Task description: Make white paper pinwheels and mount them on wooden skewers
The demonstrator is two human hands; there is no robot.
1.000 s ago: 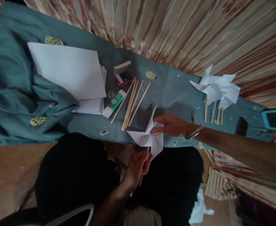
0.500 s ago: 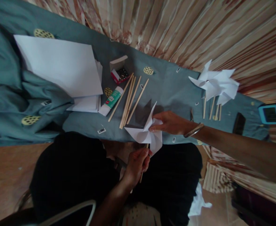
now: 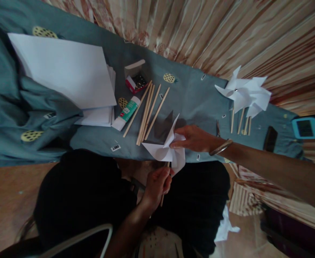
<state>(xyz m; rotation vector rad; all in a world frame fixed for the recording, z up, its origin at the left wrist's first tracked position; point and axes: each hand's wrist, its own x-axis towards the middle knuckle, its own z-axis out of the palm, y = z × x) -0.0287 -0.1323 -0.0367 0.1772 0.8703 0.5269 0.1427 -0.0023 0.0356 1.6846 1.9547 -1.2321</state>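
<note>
A white paper pinwheel [image 3: 161, 152] on a thin wooden stick [image 3: 162, 200] is held over the near edge of the cloth. My left hand [image 3: 157, 184] is closed around the stick, just below the paper blades. With thumb and fingers, my right hand [image 3: 188, 138] pinches the pinwheel near its middle; the fingers partly cover that spot. Several loose wooden sticks [image 3: 146, 114] lie just beyond, next to a green and white glue stick [image 3: 127, 113]. Behind these stands an open red and white box [image 3: 135, 83] of small shiny metal pieces.
A stack of white paper [image 3: 66, 71] lies on the green cloth at the left. Several pinwheels on sticks [image 3: 250, 93] lie at the right. Scissors [image 3: 218, 128], a dark phone-like object [image 3: 270, 139] and a blue-framed device [image 3: 305, 128] are nearby. A pleated curtain [image 3: 200, 32] hangs behind.
Both hands keep the same hold on the pinwheel and its stick. The whole view has shifted slightly; nothing on the cloth has visibly been moved.
</note>
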